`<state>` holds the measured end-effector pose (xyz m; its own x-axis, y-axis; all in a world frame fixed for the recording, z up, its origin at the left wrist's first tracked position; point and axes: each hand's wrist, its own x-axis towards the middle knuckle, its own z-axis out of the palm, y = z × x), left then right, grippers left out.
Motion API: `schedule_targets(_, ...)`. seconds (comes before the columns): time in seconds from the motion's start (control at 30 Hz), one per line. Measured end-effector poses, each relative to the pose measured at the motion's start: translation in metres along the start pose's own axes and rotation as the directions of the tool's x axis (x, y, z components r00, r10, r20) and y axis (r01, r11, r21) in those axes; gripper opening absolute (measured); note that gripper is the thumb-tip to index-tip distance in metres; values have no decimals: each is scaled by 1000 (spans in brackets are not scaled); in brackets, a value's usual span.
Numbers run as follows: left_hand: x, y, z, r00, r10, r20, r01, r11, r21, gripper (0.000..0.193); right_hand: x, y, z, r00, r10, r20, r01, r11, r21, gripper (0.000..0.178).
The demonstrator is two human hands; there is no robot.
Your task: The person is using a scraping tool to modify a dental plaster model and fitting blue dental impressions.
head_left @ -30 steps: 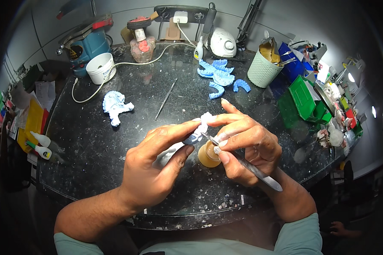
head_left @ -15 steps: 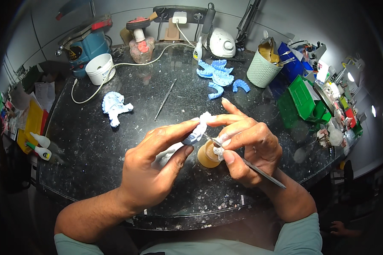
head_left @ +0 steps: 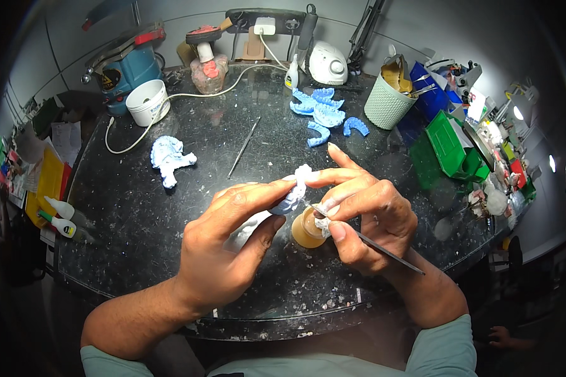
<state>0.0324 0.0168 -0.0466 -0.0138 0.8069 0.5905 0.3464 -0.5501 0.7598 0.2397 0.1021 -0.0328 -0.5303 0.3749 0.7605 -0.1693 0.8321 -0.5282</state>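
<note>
My left hand (head_left: 220,235) is closed around a pale blue and white dental cast (head_left: 292,200), held between thumb and fingers. In my right hand (head_left: 378,220), a slim metal carving tool (head_left: 388,252) is pinched like a pen, its tip close to the cast. My right index finger stretches toward the cast's upper edge. A crumpled whitish bit (head_left: 321,225) shows by my right fingertips; its kind is unclear. Beneath the hands stands a small yellowish cup (head_left: 306,236). Another pale blue cast (head_left: 170,160) lies to the left, and a second thin metal tool (head_left: 244,147) rests behind my hands.
Several blue dental pieces (head_left: 324,112) lie at the back centre. A ribbed pot (head_left: 387,97) and green bins (head_left: 449,147) stand on the right. At the back left, a white tub (head_left: 148,103) has a white cable (head_left: 204,94) beside it. Two glue bottles (head_left: 60,220) lie far left.
The tool has shifted slightly in my right hand, its rear end a little lower and farther right. Both hands keep nearly the same place, and the cast stays in my left hand.
</note>
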Motion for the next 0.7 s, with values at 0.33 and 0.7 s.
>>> schedule_targets(0.33,1,2,-5,992,-36,118,35,999,9,44,0,2,-3,999,-15,31,16,999,-38,22)
schedule_targets(0.7,-1,-1,0,1000,-15,0,15,1000,-21,49,1,0,-1,999,-8,39,9,999,-44,21)
